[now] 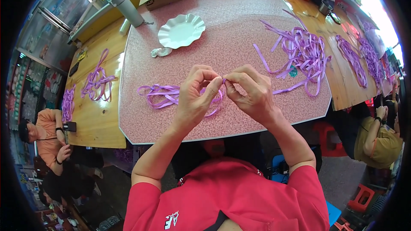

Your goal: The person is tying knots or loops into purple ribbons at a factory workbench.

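Observation:
My left hand (198, 94) and my right hand (250, 93) meet over the pink speckled table mat (231, 38). Thumbs and forefingers of both pinch a short bit of purple ribbon (224, 80) between them. Loops of purple ribbon (160, 89) lie beside and partly behind my left hand. A strip (284, 90) stretches from under my right hand toward a large tangled pile of purple ribbon (306, 51) on the right. My fingers hide the exact shape of the pinched ribbon.
Farther off stand a white scalloped plate (182, 31), crumpled clear plastic (161, 52), a grey tumbler (127, 8) and a cardboard box (162, 0). More ribbon (99, 81) lies on the left wooden table (94, 122), and bundles (353, 62) on the right. A person sits at each side.

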`<state>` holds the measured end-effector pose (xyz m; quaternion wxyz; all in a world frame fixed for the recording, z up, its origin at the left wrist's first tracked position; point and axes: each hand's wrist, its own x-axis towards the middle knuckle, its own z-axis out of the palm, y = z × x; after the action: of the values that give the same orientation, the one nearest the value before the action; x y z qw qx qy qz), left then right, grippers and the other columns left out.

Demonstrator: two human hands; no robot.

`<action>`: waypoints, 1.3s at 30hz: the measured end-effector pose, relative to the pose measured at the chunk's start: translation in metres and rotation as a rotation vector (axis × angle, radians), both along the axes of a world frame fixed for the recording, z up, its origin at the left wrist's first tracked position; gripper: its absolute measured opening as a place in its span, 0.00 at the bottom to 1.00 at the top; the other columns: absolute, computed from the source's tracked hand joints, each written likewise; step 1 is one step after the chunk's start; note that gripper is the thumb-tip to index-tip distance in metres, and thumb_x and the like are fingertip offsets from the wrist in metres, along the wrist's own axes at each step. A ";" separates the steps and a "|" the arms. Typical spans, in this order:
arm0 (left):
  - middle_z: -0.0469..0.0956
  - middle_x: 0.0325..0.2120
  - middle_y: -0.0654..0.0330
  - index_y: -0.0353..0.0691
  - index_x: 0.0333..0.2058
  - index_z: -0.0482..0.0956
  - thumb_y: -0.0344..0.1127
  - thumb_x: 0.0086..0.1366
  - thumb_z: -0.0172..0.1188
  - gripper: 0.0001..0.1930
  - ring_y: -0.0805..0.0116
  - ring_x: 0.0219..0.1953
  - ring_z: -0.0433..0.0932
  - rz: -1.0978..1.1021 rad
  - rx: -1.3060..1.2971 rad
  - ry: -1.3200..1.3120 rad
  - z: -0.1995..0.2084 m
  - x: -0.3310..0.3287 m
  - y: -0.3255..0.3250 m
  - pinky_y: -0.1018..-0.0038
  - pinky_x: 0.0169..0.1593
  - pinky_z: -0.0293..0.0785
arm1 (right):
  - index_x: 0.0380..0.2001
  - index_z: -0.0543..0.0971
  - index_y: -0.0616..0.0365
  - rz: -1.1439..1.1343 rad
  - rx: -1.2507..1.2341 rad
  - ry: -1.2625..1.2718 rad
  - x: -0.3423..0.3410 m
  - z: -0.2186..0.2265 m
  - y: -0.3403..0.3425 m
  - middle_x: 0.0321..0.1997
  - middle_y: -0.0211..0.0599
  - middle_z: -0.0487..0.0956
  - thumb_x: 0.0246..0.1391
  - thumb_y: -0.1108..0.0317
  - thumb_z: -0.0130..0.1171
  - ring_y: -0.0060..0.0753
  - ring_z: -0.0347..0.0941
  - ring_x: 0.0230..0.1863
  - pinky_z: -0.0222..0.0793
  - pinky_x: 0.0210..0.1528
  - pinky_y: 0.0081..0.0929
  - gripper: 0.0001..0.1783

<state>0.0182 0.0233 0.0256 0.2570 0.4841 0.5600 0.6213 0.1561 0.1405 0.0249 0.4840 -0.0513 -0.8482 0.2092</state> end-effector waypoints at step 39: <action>0.74 0.34 0.63 0.36 0.42 0.72 0.31 0.70 0.57 0.06 0.76 0.37 0.71 -0.033 0.122 -0.184 -0.008 0.021 0.012 0.78 0.43 0.68 | 0.32 0.78 0.58 0.637 -1.658 0.007 0.006 -0.002 -0.001 0.22 0.21 0.70 0.59 0.66 0.60 0.10 0.57 0.19 0.51 0.21 0.12 0.07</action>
<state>0.0395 0.0353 0.0180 0.2875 0.4489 0.4871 0.6918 0.1622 0.1391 0.0228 0.2125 -0.1461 -0.3963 0.8812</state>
